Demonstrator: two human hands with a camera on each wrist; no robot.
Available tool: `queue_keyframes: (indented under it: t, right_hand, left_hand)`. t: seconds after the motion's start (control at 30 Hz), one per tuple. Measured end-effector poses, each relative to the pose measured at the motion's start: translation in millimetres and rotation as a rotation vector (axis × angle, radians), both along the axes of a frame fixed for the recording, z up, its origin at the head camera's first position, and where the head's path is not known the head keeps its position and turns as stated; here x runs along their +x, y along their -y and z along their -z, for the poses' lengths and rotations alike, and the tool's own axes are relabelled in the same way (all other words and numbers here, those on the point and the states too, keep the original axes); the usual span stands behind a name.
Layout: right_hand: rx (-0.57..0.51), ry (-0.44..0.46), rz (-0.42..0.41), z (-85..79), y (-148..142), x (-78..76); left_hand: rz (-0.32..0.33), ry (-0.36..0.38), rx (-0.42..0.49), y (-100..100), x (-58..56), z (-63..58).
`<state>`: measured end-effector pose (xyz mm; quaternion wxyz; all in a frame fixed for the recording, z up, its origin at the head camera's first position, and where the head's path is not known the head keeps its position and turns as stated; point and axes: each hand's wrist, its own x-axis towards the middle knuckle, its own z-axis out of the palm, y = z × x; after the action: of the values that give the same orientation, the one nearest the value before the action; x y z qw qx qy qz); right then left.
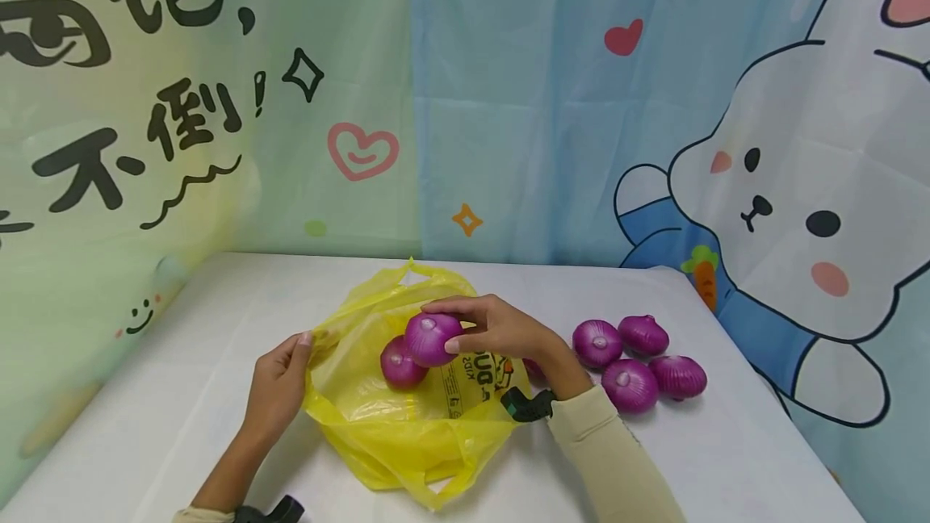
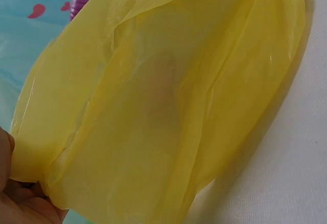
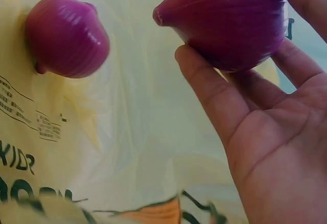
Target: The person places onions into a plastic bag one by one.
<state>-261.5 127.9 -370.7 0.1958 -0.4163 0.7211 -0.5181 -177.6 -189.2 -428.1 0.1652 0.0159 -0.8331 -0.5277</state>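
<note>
A yellow plastic bag (image 1: 349,434) lies spread on the table with its mouth toward me. My left hand (image 1: 279,382) pinches the bag's left edge between thumb and fingers, and in the left wrist view the film (image 2: 153,132) hangs stretched from that hand (image 2: 25,203). Over the bag, my right hand (image 1: 501,329) grips a purple onion (image 1: 432,339) with thumb and fingers curled round it. In the right wrist view the held onion (image 3: 230,19) has its pointed end to the left. Another onion (image 1: 400,366) rests in the bag, partly hidden behind the held one.
To the right of the bag several purple onions (image 1: 629,386) sit in a cluster on the white table (image 1: 756,442). One more onion (image 1: 534,370) shows partly behind my right wrist. A printed curtain (image 1: 494,103) hangs behind the table's back edge.
</note>
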Motion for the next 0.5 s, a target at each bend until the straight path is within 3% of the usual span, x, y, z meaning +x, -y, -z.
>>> queue_keyframes:
  t: [0.37, 0.5]
  right_hand:
    - [0.088, 0.0, -0.008, 15.6, 18.8, -4.7]
    - [0.121, -0.038, -0.002, 20.3, 23.4, -4.7]
  left_hand:
    - [-0.006, 0.002, -0.005, -1.8, -0.1, -0.3]
    - [-0.011, 0.0, -0.013, -1.2, -0.7, 0.9]
